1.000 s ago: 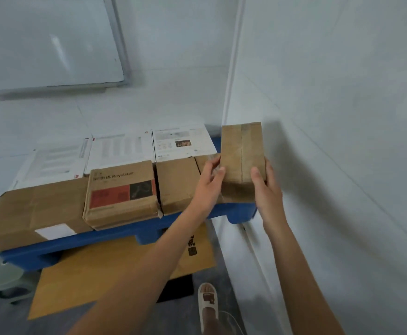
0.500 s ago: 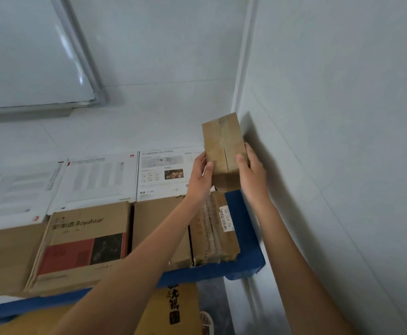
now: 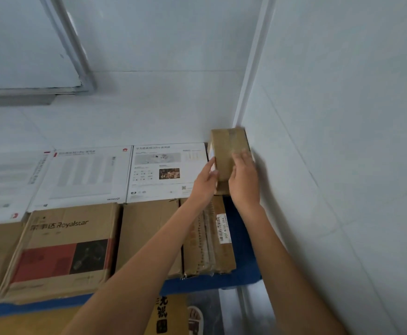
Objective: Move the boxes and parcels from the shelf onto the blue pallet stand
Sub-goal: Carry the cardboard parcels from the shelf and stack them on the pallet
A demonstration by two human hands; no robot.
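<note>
A small brown taped box (image 3: 226, 146) sits at the far right back corner of the blue pallet stand (image 3: 242, 238), close against the right wall. My left hand (image 3: 203, 182) holds its left side. My right hand (image 3: 244, 180) lies over its top and right edge, thumb on the near face. Whether the box rests fully on the pallet is hidden by my hands. The shelf is out of view.
The pallet carries a Royalstar carton (image 3: 62, 247), a plain brown carton (image 3: 149, 233), a flat cardboard bundle with a barcode label (image 3: 212, 238) and white printed boxes (image 3: 166, 170) behind. The white wall (image 3: 342, 165) runs along the right. Flat cardboard (image 3: 166, 315) lies on the floor.
Both hands carried the small brown box forward over the front row and down into the back right corner beside the wall. The view has moved closer to the pallet.
</note>
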